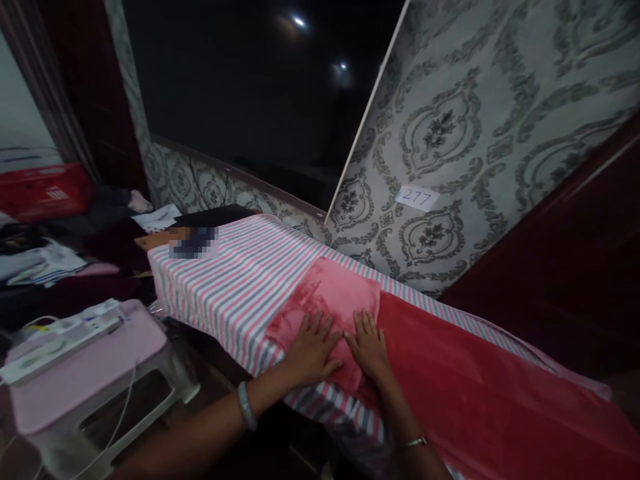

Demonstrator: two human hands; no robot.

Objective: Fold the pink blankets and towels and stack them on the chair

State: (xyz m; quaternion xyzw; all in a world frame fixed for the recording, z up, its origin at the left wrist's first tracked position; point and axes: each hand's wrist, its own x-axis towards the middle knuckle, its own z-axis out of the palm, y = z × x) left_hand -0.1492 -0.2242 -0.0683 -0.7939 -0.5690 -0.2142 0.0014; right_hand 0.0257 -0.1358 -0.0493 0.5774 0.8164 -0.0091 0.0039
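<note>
Both hands lie on a red plush cloth (450, 360) spread along a surface covered with a striped cloth (235, 267). At its left end a lighter pink section (345, 283) with darker red smudges in the pile is under my fingers. My left hand (313, 350) rests flat on that section, fingers spread. Close beside it, thumbs nearly meeting, my right hand (369, 343) presses flat near the section's right edge. Neither hand holds anything. A bangle is on my left wrist and a thin bracelet on my right.
A pink stool (145, 340) with a white power strip (65, 347) and a hanging cord stands at left. Behind it are piled clothes (55, 267) and a red bag (47, 192). A large dark screen (250, 87) and a paper marked 277 (417, 197) are on the wall.
</note>
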